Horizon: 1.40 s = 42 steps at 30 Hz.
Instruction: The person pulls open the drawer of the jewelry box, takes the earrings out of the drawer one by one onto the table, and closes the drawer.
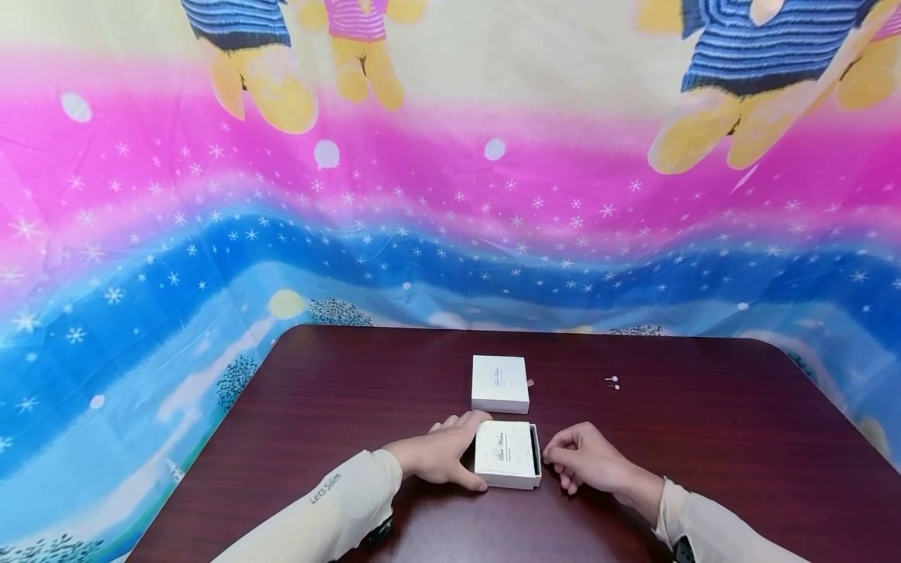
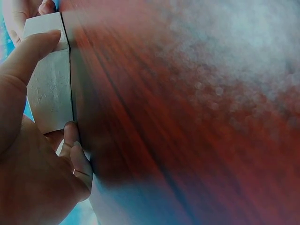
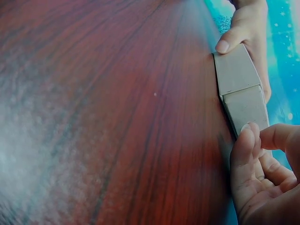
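Bright head view, murky wrist views

Light falls from above in the bright, even head view, leaving the top of the box [image 1: 502,450] paler than its front and a soft sheen on the near table [image 1: 461,536]. Both wrist views are dimmer: milky, speckled glare blurs the table, upper right in the left one, lower left in the right.

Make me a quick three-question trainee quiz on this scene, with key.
1. True or false: the left hand grips the nearer white box.
2. In the head view, where do the two small stud-like pieces lie relative to the farther white box? A) left B) right C) on top
3. Fill in: the nearer white box's inner tray sticks out toward the ____ hand.

Key: 1. True; 2. B; 3. right hand
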Tool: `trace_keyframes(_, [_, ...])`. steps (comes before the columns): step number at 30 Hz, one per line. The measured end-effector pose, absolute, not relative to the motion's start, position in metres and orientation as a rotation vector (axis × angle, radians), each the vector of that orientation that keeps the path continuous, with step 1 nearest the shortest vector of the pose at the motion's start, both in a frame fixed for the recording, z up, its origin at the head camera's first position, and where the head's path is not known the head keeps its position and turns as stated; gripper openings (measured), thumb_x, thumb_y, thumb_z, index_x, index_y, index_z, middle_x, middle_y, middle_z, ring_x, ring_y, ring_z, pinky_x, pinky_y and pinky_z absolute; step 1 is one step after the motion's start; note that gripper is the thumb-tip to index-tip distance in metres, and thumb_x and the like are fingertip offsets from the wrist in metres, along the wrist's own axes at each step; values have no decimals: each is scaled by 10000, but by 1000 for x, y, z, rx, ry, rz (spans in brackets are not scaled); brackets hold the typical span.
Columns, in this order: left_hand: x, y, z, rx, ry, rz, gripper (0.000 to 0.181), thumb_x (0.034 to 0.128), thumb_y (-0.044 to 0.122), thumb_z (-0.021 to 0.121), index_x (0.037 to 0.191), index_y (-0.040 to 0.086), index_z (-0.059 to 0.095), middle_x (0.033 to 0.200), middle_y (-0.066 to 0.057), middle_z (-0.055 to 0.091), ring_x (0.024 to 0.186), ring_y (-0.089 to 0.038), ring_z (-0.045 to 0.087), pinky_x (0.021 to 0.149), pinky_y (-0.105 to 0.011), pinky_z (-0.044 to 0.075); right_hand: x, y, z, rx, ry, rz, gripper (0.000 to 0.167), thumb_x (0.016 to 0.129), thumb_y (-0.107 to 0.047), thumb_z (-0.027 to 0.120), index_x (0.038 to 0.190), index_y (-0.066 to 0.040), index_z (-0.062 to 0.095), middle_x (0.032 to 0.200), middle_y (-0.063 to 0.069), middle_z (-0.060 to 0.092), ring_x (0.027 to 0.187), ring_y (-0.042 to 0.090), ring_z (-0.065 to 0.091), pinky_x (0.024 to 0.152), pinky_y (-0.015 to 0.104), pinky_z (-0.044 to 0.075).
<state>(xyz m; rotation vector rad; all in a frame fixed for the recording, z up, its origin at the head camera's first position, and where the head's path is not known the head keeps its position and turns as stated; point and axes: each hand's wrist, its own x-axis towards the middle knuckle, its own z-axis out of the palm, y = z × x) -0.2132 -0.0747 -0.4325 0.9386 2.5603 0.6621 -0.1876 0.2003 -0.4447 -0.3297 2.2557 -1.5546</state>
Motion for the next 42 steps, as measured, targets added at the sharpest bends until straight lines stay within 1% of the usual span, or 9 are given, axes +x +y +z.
trace_keyframes(10, [-213, -74, -433, 948, 2563, 658, 856, 766, 384, 854, 1430, 196, 347, 1354, 44, 500, 1111, -99, 425, 922, -268, 320, -188, 201, -444, -334, 2242, -1565, 213, 914, -27, 551, 934, 139, 684, 638, -19, 559, 492, 64, 563, 491, 246, 518])
trace_keyframes(21, [-214, -75, -434, 941, 2558, 650, 868, 773, 399, 849, 1446, 197, 338, 1363, 49, 494, 1113, -90, 421, 934, -265, 321, -188, 203, -447, -347, 2253, -1556, 213, 925, -29, 543, 934, 126, 688, 644, -15, 561, 499, 70, 568, 494, 252, 524])
trace_keyframes(34, [-215, -75, -435, 947, 2563, 653, 863, 768, 402, 852, 1437, 203, 344, 1354, 47, 499, 1113, -92, 423, 933, -268, 323, -187, 203, -444, -353, 2245, -1567, 219, 921, -18, 537, 944, 145, 682, 647, -12, 559, 502, 68, 571, 499, 252, 527])
trace_keyframes(42, [-215, -75, -437, 945, 2565, 658, 870, 765, 401, 854, 1440, 202, 344, 1360, 51, 495, 1104, -91, 421, 931, -269, 322, -188, 204, -443, -336, 2241, -1564, 220, 924, -24, 542, 953, 138, 687, 644, -10, 565, 504, 75, 571, 502, 258, 529])
